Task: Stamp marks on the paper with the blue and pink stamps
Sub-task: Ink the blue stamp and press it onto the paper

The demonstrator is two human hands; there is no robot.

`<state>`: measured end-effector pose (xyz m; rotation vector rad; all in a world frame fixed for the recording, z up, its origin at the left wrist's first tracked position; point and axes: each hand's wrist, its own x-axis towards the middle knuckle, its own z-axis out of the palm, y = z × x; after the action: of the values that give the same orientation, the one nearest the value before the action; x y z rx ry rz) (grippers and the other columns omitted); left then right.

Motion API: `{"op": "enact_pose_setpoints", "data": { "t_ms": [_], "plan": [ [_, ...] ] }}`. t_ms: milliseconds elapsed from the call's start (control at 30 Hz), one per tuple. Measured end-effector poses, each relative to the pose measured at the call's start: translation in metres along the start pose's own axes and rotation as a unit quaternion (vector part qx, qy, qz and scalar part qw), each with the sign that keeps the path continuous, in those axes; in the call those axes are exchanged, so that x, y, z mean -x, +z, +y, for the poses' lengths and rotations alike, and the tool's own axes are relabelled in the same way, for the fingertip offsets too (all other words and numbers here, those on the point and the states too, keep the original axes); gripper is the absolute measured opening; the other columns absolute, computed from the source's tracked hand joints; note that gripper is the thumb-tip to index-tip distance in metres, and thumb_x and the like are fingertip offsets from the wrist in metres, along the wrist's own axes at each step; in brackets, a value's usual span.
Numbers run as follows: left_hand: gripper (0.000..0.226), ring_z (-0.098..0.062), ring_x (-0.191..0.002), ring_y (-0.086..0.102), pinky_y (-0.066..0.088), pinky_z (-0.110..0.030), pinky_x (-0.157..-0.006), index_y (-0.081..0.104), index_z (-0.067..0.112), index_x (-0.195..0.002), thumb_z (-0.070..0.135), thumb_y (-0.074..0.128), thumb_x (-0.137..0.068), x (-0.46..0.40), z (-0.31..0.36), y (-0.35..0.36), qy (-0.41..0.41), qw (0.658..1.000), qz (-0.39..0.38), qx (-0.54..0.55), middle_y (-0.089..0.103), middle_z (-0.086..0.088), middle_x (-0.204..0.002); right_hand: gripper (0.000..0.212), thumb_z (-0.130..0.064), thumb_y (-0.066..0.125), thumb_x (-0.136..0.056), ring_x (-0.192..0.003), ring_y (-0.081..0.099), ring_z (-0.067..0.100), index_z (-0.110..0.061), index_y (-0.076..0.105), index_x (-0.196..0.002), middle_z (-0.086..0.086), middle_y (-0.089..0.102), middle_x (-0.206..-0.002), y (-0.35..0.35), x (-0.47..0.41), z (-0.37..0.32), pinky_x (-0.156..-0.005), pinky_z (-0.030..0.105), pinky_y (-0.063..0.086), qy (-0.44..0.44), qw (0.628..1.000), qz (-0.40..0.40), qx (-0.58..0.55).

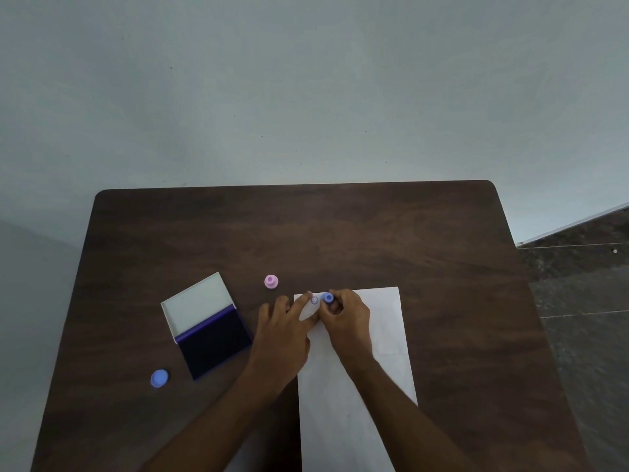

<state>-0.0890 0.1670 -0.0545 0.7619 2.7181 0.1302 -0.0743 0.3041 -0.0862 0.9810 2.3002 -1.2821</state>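
A white sheet of paper (381, 321) lies on the dark wooden table (306, 233), reaching the near edge. My right hand (347, 318) grips the small blue stamp (328, 298) upright at the paper's far left corner. Just left of that stamp, a faint round printed mark (314, 300) shows on the paper. My left hand (284, 321) lies flat with fingers spread on the paper's left edge, its fingertip beside the mark. The pink stamp (271, 282) stands alone on the table, beyond and left of the paper.
An open ink pad (212, 338) with a dark blue pad and white lid lies left of my hands. A round blue cap (159, 378) rests near the table's left front. A pale wall rises behind the table; dark floor shows on the right.
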Motion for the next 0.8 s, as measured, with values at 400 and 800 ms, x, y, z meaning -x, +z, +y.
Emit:
{"op": "enact_pose_setpoints", "data": {
  "t_ms": [400, 800],
  "plan": [
    [0.064, -0.027, -0.131, 0.042, 0.031, -0.042, -0.107, 0.026, 0.031, -0.149, 0.040, 0.055, -0.093, -0.001, -0.004, 0.007, 0.013, 1.000, -0.003, -0.007, 0.042, -0.002, -0.149, 0.038, -0.036, 0.062, -0.089, -0.095, 0.054, 0.015, -0.011, 0.059, -0.116, 0.009, 0.063, -0.121, -0.005, 0.001, -0.009, -0.093, 0.023, 0.041, -0.006, 1.000, 0.011, 0.005],
    [0.065, -0.028, -0.132, 0.041, 0.030, -0.043, -0.108, 0.022, 0.031, -0.150, 0.039, 0.054, -0.094, -0.001, -0.002, 0.005, 0.017, 0.999, -0.015, -0.023, 0.038, -0.002, -0.152, 0.039, -0.040, 0.062, -0.088, -0.096, 0.056, 0.016, -0.011, 0.059, -0.115, 0.008, 0.064, -0.121, -0.007, 0.002, -0.017, -0.095, 0.026, 0.043, -0.002, 1.000, 0.010, 0.011]
  ]
}}
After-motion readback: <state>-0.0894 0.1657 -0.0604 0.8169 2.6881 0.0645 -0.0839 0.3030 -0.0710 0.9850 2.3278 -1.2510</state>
